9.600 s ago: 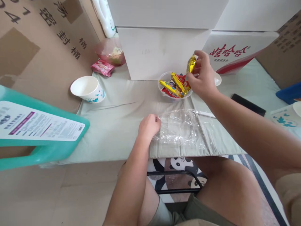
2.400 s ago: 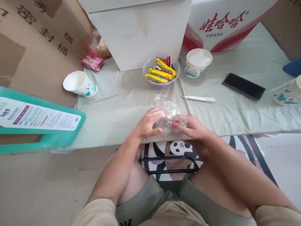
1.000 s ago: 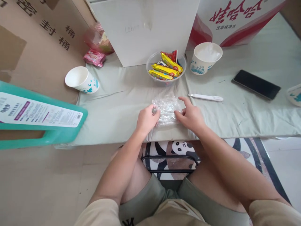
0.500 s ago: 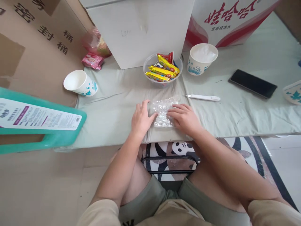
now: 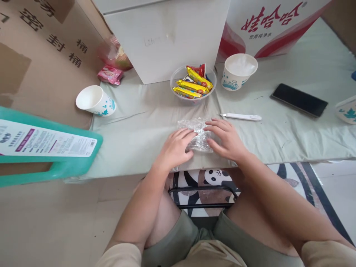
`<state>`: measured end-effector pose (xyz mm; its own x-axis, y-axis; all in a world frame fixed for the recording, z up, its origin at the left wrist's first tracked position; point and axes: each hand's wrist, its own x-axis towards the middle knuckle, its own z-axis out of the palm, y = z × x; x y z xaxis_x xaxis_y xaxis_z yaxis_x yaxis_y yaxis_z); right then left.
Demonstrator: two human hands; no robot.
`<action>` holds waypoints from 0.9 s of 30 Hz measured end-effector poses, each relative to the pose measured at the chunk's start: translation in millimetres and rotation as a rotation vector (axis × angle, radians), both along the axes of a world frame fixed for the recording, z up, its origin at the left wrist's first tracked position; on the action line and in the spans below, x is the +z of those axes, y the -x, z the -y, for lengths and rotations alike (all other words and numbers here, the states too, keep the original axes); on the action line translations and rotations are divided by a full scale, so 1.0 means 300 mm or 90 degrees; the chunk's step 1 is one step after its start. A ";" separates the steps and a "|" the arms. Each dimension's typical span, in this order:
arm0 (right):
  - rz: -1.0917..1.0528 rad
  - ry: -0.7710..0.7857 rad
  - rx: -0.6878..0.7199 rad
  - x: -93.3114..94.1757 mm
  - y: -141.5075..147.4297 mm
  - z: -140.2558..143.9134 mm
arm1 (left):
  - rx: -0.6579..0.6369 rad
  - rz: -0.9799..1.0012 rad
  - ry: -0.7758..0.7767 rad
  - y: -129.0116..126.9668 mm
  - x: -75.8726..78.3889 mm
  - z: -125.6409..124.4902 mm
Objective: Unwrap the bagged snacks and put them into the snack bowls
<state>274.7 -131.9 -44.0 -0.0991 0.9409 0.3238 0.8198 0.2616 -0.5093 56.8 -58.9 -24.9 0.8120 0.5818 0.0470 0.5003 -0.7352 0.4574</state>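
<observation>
A crinkled clear plastic wrapper (image 5: 200,138) lies flat on the cloth-covered table (image 5: 133,148) near its front edge. My left hand (image 5: 176,147) rests over the wrapper's left side, fingers stretched across it and thumb apart. On the right side, my right hand (image 5: 225,139) touches the wrapper with spread fingertips. Neither hand grips anything. Just behind the right hand lies a white utility knife (image 5: 241,116). A clear plastic bowl (image 5: 191,99) behind the wrapper holds several yellow-wrapped snack bars (image 5: 192,86) and a red packet.
Paper cups stand left (image 5: 96,101), right (image 5: 239,72) and at the far right edge (image 5: 347,110). A black phone (image 5: 299,100) lies at right. A green jug (image 5: 63,168), a brown carton (image 5: 55,70), a white box (image 5: 167,40) and a red-white carton (image 5: 267,33) surround the table.
My left hand has moved right and now lies over the wrapper with its fingers flatter. My right hand has shifted slightly right, its thumb now spread out.
</observation>
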 end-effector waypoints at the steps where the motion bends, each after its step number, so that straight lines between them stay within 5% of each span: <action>1: -0.016 -0.001 0.035 0.010 -0.003 0.003 | 0.016 0.001 0.014 0.004 0.000 -0.010; 4: -0.084 -0.003 0.087 0.024 -0.014 0.014 | 0.092 0.099 0.045 0.018 0.009 -0.032; 6: -0.186 -0.044 0.040 0.018 -0.019 0.017 | 0.165 0.256 0.122 0.024 0.019 -0.039; 10: -0.448 -0.034 -0.100 -0.013 -0.011 0.001 | 0.340 0.545 0.512 0.014 0.032 -0.042; 14: -0.678 0.181 -0.034 -0.008 0.022 -0.026 | 0.417 0.536 0.770 -0.047 0.034 -0.030; 17: -0.822 0.302 0.016 0.025 0.039 -0.033 | 0.420 0.529 0.810 -0.091 0.031 -0.027; 20: -0.870 0.321 -0.018 0.045 0.041 -0.030 | 0.403 0.540 0.851 -0.098 0.026 -0.041; 24: -0.731 0.292 -0.170 0.037 0.029 -0.022 | 0.332 0.455 0.820 -0.075 0.019 -0.066; 27: -0.649 0.308 -0.175 0.038 0.012 -0.010 | 0.296 0.377 0.736 -0.080 0.017 -0.076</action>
<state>271.2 -128.9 -32.7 0.2272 0.9377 -0.2628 -0.0291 -0.2632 -0.9643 80.8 -36.1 -19.7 0.5625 0.7360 -0.3768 0.1112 0.3842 0.9165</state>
